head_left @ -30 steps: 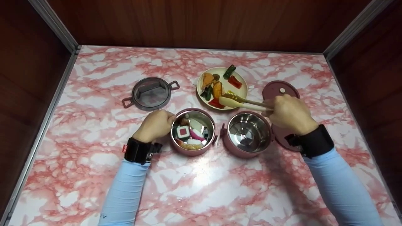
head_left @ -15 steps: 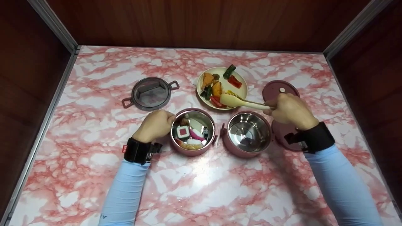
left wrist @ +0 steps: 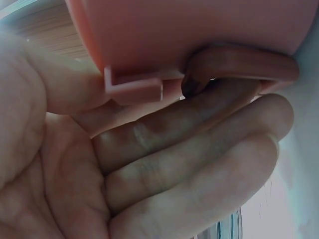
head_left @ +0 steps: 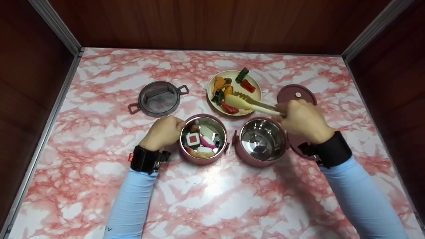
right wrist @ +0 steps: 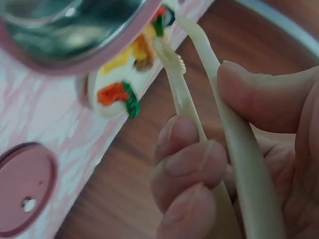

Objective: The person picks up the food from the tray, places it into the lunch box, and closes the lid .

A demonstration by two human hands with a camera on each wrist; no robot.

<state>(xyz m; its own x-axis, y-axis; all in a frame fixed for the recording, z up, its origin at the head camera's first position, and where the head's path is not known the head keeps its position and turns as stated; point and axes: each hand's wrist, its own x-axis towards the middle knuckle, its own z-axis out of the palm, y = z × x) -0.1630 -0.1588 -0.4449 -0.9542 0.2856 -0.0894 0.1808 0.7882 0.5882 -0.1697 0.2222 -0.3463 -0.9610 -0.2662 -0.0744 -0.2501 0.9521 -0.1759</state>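
Note:
In the head view, my left hand [head_left: 163, 133] holds the side handle of the left pink pot [head_left: 203, 161], which contains several food pieces, among them a square sushi roll [head_left: 192, 139]. The left wrist view shows the fingers [left wrist: 189, 159] against the brown pot handle [left wrist: 244, 62]. My right hand [head_left: 302, 119] grips cream tongs [head_left: 260, 108], their two arms spread apart. The tong tips are over the cream plate [head_left: 256, 97], near a yellow-orange piece [head_left: 228, 90] and a red piece [head_left: 229, 108]. Whether they touch any food is hard to tell.
A second pink pot [head_left: 262, 162], bare steel inside, stands right of the first. Two dark pink discs lie at the right, one round lid [head_left: 289, 93] further back. A glass lid [head_left: 159, 101] lies at the left. Wooden walls [head_left: 212, 26] enclose the marbled table [head_left: 199, 202].
The tong tips have shifted left and back across the plate, and their arms have spread wider than half a second ago. My right hand moved slightly left. The left hand stays at the pot.

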